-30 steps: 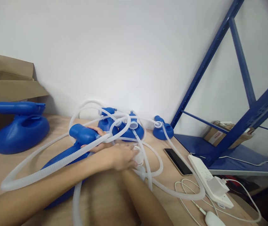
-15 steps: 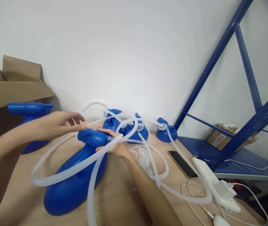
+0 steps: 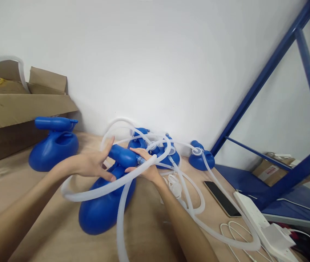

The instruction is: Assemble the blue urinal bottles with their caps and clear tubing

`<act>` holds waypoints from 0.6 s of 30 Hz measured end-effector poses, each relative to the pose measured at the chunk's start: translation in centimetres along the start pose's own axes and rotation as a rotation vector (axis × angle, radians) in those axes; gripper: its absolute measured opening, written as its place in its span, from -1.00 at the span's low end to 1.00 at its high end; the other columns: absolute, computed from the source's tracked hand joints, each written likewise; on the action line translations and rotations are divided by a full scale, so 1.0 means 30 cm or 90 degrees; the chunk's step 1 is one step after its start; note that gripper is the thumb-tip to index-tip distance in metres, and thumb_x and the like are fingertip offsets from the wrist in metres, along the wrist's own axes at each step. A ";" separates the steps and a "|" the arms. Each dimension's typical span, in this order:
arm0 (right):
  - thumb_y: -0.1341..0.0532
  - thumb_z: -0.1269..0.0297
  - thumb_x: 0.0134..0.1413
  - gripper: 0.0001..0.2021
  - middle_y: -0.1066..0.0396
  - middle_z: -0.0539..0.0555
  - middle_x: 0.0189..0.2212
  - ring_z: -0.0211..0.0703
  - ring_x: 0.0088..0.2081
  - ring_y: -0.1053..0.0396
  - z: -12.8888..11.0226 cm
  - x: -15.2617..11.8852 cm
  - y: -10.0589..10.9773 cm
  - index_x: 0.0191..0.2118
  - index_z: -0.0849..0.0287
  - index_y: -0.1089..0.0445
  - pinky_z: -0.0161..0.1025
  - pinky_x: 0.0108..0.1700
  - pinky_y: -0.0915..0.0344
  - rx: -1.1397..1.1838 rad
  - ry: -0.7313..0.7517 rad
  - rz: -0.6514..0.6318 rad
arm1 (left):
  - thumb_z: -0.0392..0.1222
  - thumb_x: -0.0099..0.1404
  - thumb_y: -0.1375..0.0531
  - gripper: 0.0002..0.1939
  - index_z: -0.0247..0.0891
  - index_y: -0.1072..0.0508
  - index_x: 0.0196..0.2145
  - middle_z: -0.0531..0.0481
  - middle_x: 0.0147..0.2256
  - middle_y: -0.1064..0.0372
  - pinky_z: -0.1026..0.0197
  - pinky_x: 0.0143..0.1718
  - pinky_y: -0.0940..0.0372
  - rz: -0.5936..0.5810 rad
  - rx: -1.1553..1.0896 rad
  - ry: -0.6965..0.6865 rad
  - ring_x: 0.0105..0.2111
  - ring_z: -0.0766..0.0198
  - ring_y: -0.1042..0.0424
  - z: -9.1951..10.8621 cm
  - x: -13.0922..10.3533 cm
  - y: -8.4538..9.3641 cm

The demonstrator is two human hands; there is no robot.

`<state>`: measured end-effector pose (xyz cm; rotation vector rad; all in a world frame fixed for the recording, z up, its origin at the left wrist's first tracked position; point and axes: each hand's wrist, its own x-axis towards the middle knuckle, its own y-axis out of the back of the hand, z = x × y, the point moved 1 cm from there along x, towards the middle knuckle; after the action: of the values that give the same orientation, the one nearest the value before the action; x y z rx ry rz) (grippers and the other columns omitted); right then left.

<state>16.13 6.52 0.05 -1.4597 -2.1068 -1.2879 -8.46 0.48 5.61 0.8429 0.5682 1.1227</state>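
A blue plastic urinal bottle (image 3: pixel 100 216) lies on the wooden table in front of me, its thick neck pointing up and left. My right hand (image 3: pixel 146 169) grips the neck from the right, thumb below and fingers behind, beside the clear hose connector (image 3: pixel 140 160). From that connector a translucent corrugated hose (image 3: pixel 108 187) loops left across the bottle. My left hand (image 3: pixel 92 164) is at the left end of the neck, thumb raised and fingers spread. Its fingertips are close to the hose; whether they touch it I cannot tell. Something whitish shows between thumb and fingers.
Another blue bottle (image 3: pixel 53 153) stands left, before an open cardboard box (image 3: pixel 29 109). Several more with tangled hoses, one bottle (image 3: pixel 201 160) among them, line the wall. Small white plastic parts (image 3: pixel 174 185), a phone (image 3: pixel 221 198) and a power strip (image 3: pixel 253 211) lie right, beside a blue rack (image 3: pixel 261 87).
My left hand has come down from above the neck to its left end, with thumb and fingers spread wider. My right hand keeps its grip. The whole view has shifted left.
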 end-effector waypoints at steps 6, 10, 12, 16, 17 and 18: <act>-0.54 -0.06 -0.18 -0.30 -0.49 0.18 0.05 0.12 0.10 -0.45 0.034 0.010 0.004 0.10 0.09 -0.45 0.07 0.20 -0.35 0.044 -0.074 0.043 | 0.18 0.07 -0.38 0.35 -0.26 0.35 0.52 -0.44 0.41 -0.07 -0.02 0.24 -0.27 -0.074 0.069 -0.088 0.34 -0.19 -0.24 0.016 -0.006 -0.047; -0.54 -0.08 -0.21 -0.31 -0.45 0.16 0.01 0.11 0.09 -0.43 0.046 0.007 -0.001 0.03 0.09 -0.37 0.07 0.14 -0.39 0.036 -0.105 0.048 | 0.07 0.04 -0.37 0.35 -0.32 0.39 0.51 -0.48 0.48 0.21 -0.10 0.32 -0.16 -0.061 0.085 -0.039 0.40 -0.25 -0.10 0.054 0.024 -0.040; -0.50 -0.10 -0.13 -0.37 -0.44 0.16 -0.02 0.09 0.06 -0.43 0.039 0.007 0.000 0.00 0.09 -0.34 0.06 0.12 -0.39 0.036 -0.101 0.044 | -0.02 0.00 -0.37 0.33 -0.31 0.35 0.50 -0.47 0.48 0.20 -0.08 0.30 -0.21 -0.015 0.062 -0.043 0.39 -0.25 -0.13 0.066 0.037 -0.059; -0.44 -0.11 -0.01 -0.45 -0.44 0.14 -0.05 0.07 0.05 -0.42 0.021 0.015 0.013 -0.01 0.09 -0.34 0.07 0.13 -0.37 0.021 -0.078 0.027 | -0.19 0.02 -0.29 0.11 -0.22 0.13 0.45 -0.35 0.38 0.00 -0.06 0.18 -0.36 0.156 -0.058 -0.075 0.19 -0.08 -0.39 0.047 0.047 -0.152; -0.43 -0.10 0.00 -0.45 -0.43 0.15 -0.04 0.08 0.06 -0.42 0.018 0.018 0.020 0.01 0.09 -0.35 0.08 0.15 -0.36 0.007 -0.073 0.016 | -0.21 0.06 -0.26 0.03 -0.17 0.08 0.43 -0.30 0.34 -0.05 -0.07 0.16 -0.37 0.209 -0.083 -0.075 0.14 -0.04 -0.43 0.035 0.046 -0.176; -0.44 -0.10 0.00 -0.41 -0.43 0.17 -0.02 0.10 0.08 -0.41 0.015 0.019 0.029 0.05 0.10 -0.36 0.11 0.17 -0.34 -0.013 -0.068 -0.004 | -0.23 0.08 -0.23 -0.04 -0.12 0.02 0.41 -0.26 0.31 -0.09 -0.08 0.15 -0.38 0.255 -0.101 -0.076 0.10 -0.01 -0.45 0.023 0.044 -0.194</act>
<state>16.72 7.32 0.60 -1.5642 -2.1730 -1.2631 -4.31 0.42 1.28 0.9003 0.2087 1.4482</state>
